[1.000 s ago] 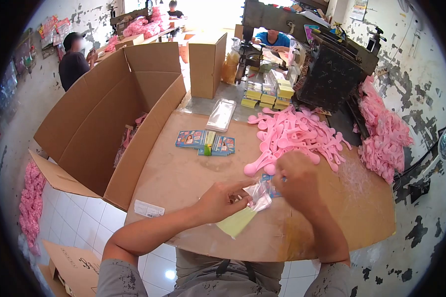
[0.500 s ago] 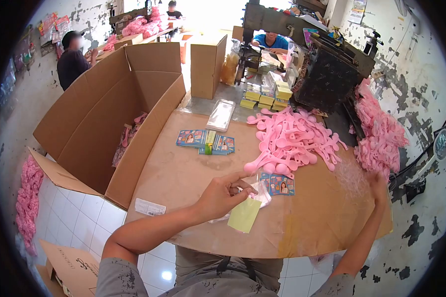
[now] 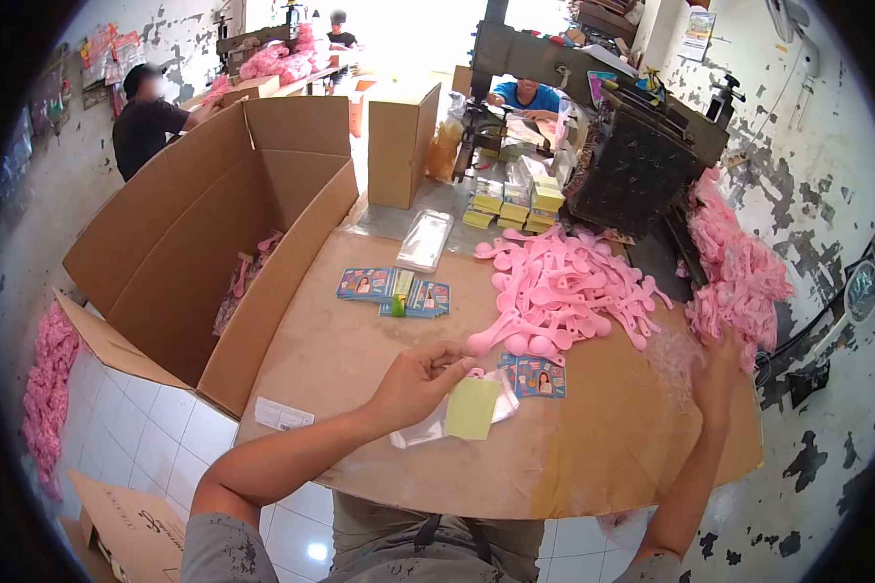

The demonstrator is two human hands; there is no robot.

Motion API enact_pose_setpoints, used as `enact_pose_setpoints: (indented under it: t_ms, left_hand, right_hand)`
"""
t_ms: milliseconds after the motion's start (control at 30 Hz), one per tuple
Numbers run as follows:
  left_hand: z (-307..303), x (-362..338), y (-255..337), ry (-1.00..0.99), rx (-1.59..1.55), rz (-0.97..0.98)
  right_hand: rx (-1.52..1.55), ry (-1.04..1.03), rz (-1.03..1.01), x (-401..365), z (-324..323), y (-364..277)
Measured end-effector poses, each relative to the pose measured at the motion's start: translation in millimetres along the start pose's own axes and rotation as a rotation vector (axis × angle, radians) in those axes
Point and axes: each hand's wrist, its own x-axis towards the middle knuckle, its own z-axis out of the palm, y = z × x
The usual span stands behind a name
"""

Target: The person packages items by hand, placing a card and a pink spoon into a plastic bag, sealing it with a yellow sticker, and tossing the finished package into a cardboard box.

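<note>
My left hand (image 3: pixel 420 387) pinches a yellow-green card (image 3: pixel 472 409) at its top edge, where a small pink piece shows by the fingertips. Under the card lie clear plastic bags (image 3: pixel 423 430) on the cardboard-covered table. Just right of them is a blue printed card (image 3: pixel 540 377) with a picture on it. Beyond my left hand spreads a heap of pink plastic spoons (image 3: pixel 554 291). My right hand (image 3: pixel 715 379) reaches to the lower edge of a pile of pink items in clear plastic (image 3: pixel 739 282); its fingertips are partly hidden there.
A large open carton (image 3: pixel 292 282) stands at the left, with pink packs inside. Blue printed cards (image 3: pixel 394 294) and a stack of clear bags (image 3: pixel 425 241) lie mid-table. Behind are card stacks (image 3: pixel 515 202) and a dark machine (image 3: pixel 632 155). Other people sit farther back.
My right hand has moved slightly left and down, against the pink pile. My left hand still holds the card, which now hangs straighter. The view has shifted slightly.
</note>
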Motion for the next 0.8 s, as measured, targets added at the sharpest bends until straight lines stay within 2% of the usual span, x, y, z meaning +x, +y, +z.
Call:
enact_pose_setpoints:
  t_ms: [33,100,167,233,300,400,500,600,700,800]
  left_hand:
    - [-0.8,-0.5,1.7,-0.008,0.009,-0.02]
    - [-1.1,-1.2,0.5,-0.015,0.012,-0.033]
    - [-0.2,-1.1,-4.0,-0.017,-0.005,-0.022]
    - [-1.7,-1.5,-3.9,-0.015,0.043,-0.034]
    - [-2.6,-0.8,-4.8,-0.009,0.073,-0.041]
    - [-3.6,-0.5,-6.7,0.008,0.059,-0.056]
    - [-2.1,0.2,-7.1,0.018,-0.008,-0.078]
    - [-0.5,0.5,-17.5,0.001,-0.048,-0.092]
    - [-0.6,1.1,-13.5,-0.011,-0.054,-0.113]
    - [-2.1,0.8,-12.1,-0.03,-0.019,-0.104]
  right_hand:
    - [0.143,0.048,-0.058,7.3,-1.5,-22.6]
    - [0.675,-0.079,-0.14,20.3,-9.7,-75.0]
    - [0.824,-0.349,-0.191,16.9,-10.0,-125.6]
    - [1.216,-0.669,-0.159,16.5,-24.9,-183.3]
    - [1.381,-0.828,-0.224,3.4,-11.5,-218.3]
    - [1.668,-0.986,-0.083,-15.0,13.1,-246.0]
    - [1.957,-0.967,-0.01,-24.0,30.9,-255.9]
    - [1.887,-1.084,0.086,-22.8,31.0,-246.0]
    - [1.888,-1.037,0.206,-21.6,27.5,-248.5]
    - [1.822,-1.003,0.201,-25.6,36.1,-245.5]
